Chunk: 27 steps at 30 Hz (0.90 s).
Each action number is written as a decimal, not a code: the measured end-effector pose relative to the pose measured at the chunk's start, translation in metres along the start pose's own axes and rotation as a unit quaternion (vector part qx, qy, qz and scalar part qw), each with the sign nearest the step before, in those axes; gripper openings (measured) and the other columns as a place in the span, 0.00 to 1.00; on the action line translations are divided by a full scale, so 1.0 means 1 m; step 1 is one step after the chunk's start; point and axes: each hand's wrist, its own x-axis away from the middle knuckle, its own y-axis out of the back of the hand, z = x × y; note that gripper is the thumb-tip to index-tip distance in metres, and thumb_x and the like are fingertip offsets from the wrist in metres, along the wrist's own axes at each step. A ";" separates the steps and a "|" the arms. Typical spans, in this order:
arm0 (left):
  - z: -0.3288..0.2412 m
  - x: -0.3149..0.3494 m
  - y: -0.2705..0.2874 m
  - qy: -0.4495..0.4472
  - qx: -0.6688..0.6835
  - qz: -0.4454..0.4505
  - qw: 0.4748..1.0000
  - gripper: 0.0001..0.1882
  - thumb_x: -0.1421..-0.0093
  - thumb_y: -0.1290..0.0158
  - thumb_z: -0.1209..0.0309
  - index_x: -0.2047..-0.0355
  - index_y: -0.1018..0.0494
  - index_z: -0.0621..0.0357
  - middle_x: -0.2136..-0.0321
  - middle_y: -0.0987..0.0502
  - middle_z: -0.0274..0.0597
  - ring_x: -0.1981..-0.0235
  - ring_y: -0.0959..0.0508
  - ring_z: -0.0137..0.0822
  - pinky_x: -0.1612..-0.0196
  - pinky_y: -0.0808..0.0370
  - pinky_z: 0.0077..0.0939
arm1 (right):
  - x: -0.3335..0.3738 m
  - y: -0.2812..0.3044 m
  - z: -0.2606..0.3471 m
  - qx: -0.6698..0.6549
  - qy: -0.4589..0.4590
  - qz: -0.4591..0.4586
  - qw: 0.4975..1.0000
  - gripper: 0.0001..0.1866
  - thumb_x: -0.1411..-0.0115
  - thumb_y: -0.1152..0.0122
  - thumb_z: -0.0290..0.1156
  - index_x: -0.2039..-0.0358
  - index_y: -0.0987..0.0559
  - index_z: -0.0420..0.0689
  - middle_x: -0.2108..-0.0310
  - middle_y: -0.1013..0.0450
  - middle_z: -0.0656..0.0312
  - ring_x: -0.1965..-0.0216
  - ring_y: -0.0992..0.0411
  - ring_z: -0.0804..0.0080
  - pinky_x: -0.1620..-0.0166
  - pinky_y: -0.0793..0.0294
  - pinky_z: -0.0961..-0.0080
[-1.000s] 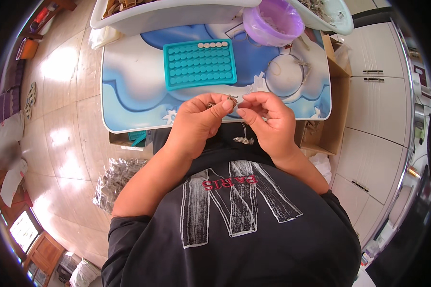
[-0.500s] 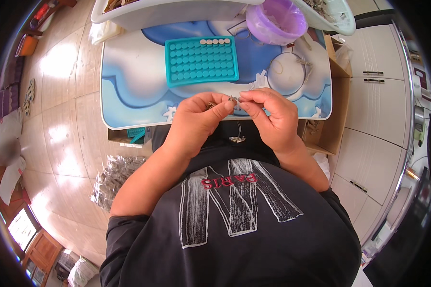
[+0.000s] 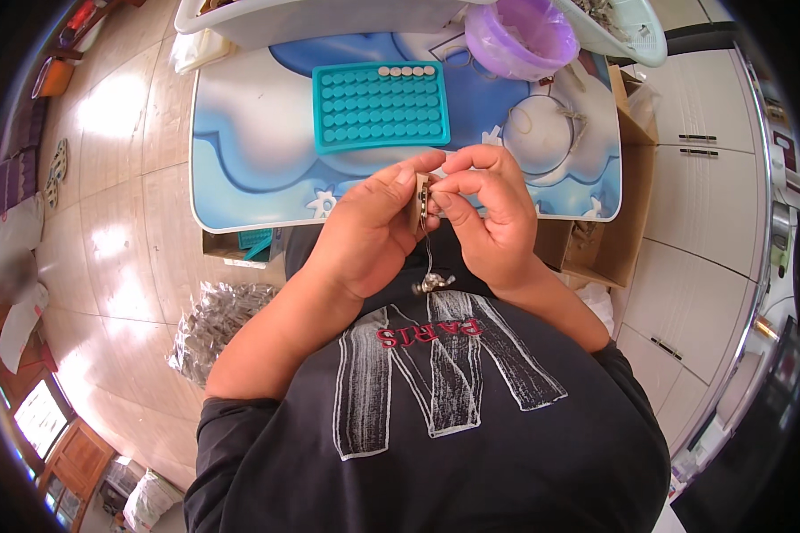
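Over the table's near edge, my left hand (image 3: 360,226) is closed on a small flat tan piece (image 3: 420,202) with dark and shiny bits along its side. Its exact kind is unclear. Close beside it, my right hand (image 3: 493,218) pinches at the shiny side, and whatever lies between those fingertips is too small to make out. A thin cord (image 3: 429,251) drops from the piece. At its lower end a small silvery bundle (image 3: 433,282) dangles in front of my black shirt.
On the blue-and-white table (image 3: 249,195) lies a teal tray (image 3: 382,147) of round wells, several holding white discs (image 3: 406,71). Behind are a lined purple bucket (image 3: 520,44) and white bins (image 3: 329,31). A cardboard box (image 3: 613,244) stands right; a bag of grey pieces (image 3: 218,329) sits left.
My left hand has turned, bringing the flat tan piece into view between my hands. The dangling bundle hangs lower and nearer my shirt. Tray and bucket appear slightly shifted in the picture.
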 end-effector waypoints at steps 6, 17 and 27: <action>0.003 -0.001 0.006 -0.005 0.023 0.017 1.000 0.18 0.33 0.62 0.66 0.47 0.37 0.64 0.62 0.26 0.36 0.65 0.26 0.26 0.61 0.29 0.22 | 0.004 -0.005 -0.002 0.002 -0.016 0.019 1.000 0.03 0.46 0.40 0.21 0.70 0.26 0.39 0.63 0.32 0.57 0.63 0.32 0.69 0.59 0.32 0.77; 0.005 0.001 0.001 -0.013 -0.016 -0.048 0.999 0.17 0.33 0.61 0.66 0.49 0.35 0.62 0.63 0.26 0.34 0.67 0.26 0.24 0.62 0.29 0.20 | -0.002 -0.007 0.001 0.038 -0.002 -0.026 0.999 0.06 0.52 0.37 0.19 0.74 0.26 0.38 0.69 0.30 0.58 0.69 0.30 0.65 0.67 0.30 0.74; 0.003 0.006 0.000 -0.054 -0.142 -0.038 0.988 0.20 0.34 0.58 0.65 0.47 0.36 0.67 0.59 0.25 0.40 0.59 0.24 0.29 0.53 0.27 0.28 | -0.008 -0.002 -0.005 0.084 0.056 0.014 0.995 0.06 0.53 0.37 0.19 0.75 0.26 0.39 0.72 0.30 0.58 0.72 0.30 0.62 0.68 0.29 0.71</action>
